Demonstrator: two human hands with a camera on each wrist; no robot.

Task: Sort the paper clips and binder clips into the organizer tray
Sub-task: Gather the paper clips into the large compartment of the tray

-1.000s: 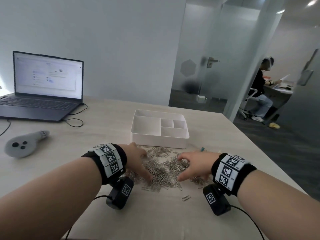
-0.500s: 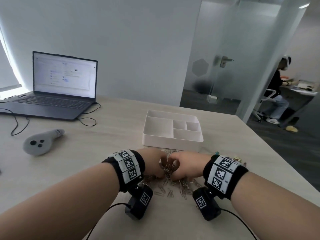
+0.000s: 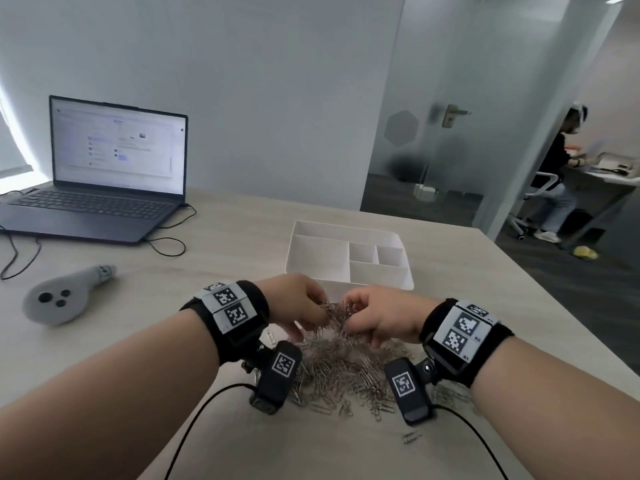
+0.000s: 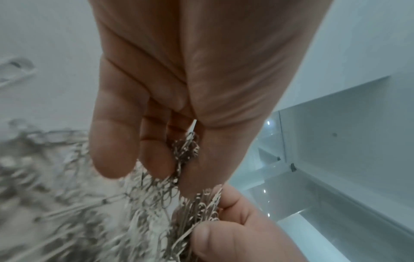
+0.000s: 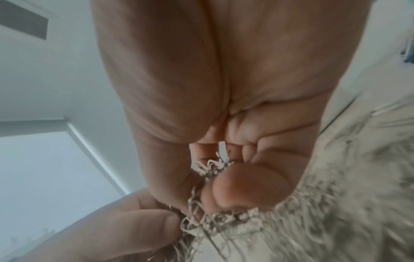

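A heap of silver paper clips lies on the table in front of the white organizer tray, whose compartments look bare. My left hand and right hand are raised side by side just above the heap, each gripping one side of a shared bunch of clips. In the left wrist view the clips sit between curled fingers and thumb. The right wrist view shows clips pinched in the fist, with strands hanging down. No binder clips can be made out.
An open laptop with cables stands at the far left. A grey controller lies left of my arm. A single stray clip lies near the front. The table edge runs along the right; a person sits beyond the glass door.
My hands went from spread on the heap to closed together on a bunch of clips, now lifted slightly above the pile near the tray's front wall.
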